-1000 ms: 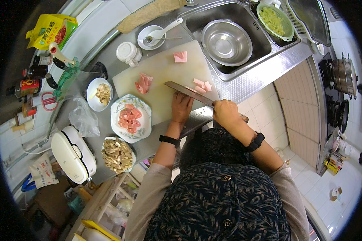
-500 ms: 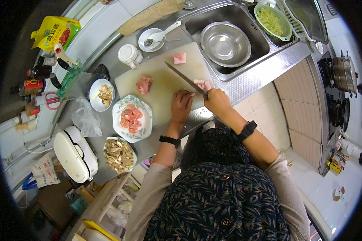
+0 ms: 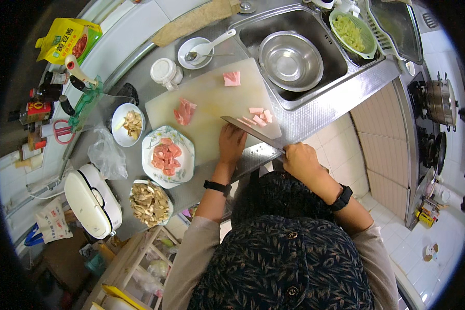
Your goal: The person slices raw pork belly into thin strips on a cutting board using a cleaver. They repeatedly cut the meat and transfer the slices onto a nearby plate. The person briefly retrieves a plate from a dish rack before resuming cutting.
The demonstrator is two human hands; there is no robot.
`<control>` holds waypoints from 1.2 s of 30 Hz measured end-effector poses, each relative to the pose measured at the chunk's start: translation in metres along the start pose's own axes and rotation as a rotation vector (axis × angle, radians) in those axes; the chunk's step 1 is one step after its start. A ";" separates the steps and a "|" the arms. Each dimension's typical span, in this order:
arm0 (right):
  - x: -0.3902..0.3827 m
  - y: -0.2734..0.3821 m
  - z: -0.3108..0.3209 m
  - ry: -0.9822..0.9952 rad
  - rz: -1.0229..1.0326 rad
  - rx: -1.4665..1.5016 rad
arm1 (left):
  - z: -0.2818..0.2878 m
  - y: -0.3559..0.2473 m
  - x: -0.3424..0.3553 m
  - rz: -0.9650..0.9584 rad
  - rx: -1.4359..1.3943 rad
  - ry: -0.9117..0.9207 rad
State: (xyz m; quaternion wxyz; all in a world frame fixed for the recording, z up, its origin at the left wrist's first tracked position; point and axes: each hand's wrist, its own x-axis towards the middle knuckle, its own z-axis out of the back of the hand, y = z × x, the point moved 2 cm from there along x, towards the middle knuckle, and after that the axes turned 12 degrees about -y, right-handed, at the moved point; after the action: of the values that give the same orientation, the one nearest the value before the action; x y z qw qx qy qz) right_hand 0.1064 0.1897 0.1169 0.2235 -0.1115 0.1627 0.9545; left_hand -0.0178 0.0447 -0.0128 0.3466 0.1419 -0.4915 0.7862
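My right hand (image 3: 300, 161) is closed round the handle of a kitchen knife (image 3: 253, 133), whose blade slants left across the near edge of a white cutting board (image 3: 212, 101). Beside the blade's tip, my left hand (image 3: 233, 139) presses its curled fingers together on the board; what lies under them is hidden. Just beyond the blade are several pale pink meat strips (image 3: 261, 117). A pink block of meat (image 3: 232, 78) sits at the board's far side, and a redder meat piece (image 3: 184, 111) lies to the left. A patterned plate (image 3: 151, 174) of cut meat overlaps the board's left edge.
A sink (image 3: 341, 62) holding a steel basin (image 3: 315, 64) is at the far right, with a colander (image 3: 368, 53) of green pieces beyond. Left stand a bowl of mushrooms (image 3: 151, 202), a small white bowl (image 3: 120, 138), a lidded jar (image 3: 164, 71) and a white appliance (image 3: 90, 201).
The knife has moved nearer to me and now lies flatter across the board's near edge. My right hand has shifted right and toward me. The pink strips now show apart beyond the blade.
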 end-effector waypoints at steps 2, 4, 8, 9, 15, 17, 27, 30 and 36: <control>0.004 0.001 0.001 -0.027 0.019 -0.001 | 0.001 -0.001 0.002 -0.014 -0.035 -0.030; 0.009 0.002 0.003 0.000 0.020 -0.011 | 0.001 -0.001 0.003 0.011 0.007 0.003; 0.024 0.007 0.002 0.097 0.015 -0.040 | 0.003 -0.004 0.006 0.008 0.027 0.019; 0.030 0.010 -0.001 0.122 0.020 -0.044 | 0.003 -0.005 0.006 0.004 0.030 0.013; 0.062 0.027 -0.033 0.034 0.028 -0.003 | 0.002 -0.007 0.005 0.029 0.076 0.010; 0.069 0.033 -0.037 -0.076 0.062 0.060 | 0.002 -0.009 0.005 0.028 0.072 -0.006; 0.043 0.006 -0.025 -0.033 -0.057 0.037 | 0.004 -0.012 0.007 0.019 0.003 -0.042; 0.037 0.012 -0.027 -0.046 0.011 -0.023 | 0.006 -0.012 0.005 -0.011 0.054 -0.022; 0.028 0.013 -0.016 -0.007 0.045 -0.038 | 0.002 -0.006 0.001 -0.010 0.036 -0.004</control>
State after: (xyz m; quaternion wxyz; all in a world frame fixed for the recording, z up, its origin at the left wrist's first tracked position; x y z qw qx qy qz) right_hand 0.0786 0.1840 0.0976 0.2004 -0.1086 0.1460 0.9627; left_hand -0.0151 0.0448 -0.0070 0.3468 0.1522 -0.4773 0.7929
